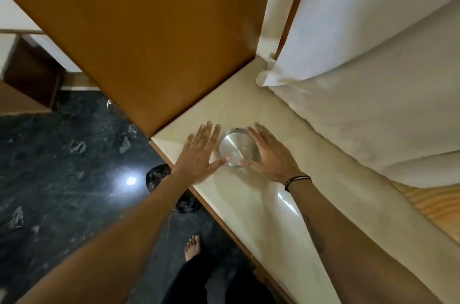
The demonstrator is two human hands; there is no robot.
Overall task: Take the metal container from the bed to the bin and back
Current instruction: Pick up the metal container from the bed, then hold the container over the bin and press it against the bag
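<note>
A round shiny metal container point(235, 147) with a flat lid sits on the white bed sheet point(251, 204), near the bed's corner by the headboard. My left hand point(199, 154) lies flat against its left side, fingers straight and apart. My right hand point(271, 157), with a dark band on the wrist, flanks its right side the same way. Both thumbs touch the container's near rim. It rests on the sheet, not lifted. A bin with a black bag liner point(156, 175) stands on the floor beside the bed, partly hidden under my left forearm.
A brown wooden headboard point(139, 30) rises just beyond the container. White pillows point(373, 79) lie to the right. Dark glossy stone floor point(62, 179) spreads on the left, with a dark wooden box point(32, 75) at far left. My bare foot point(191, 249) stands by the bed edge.
</note>
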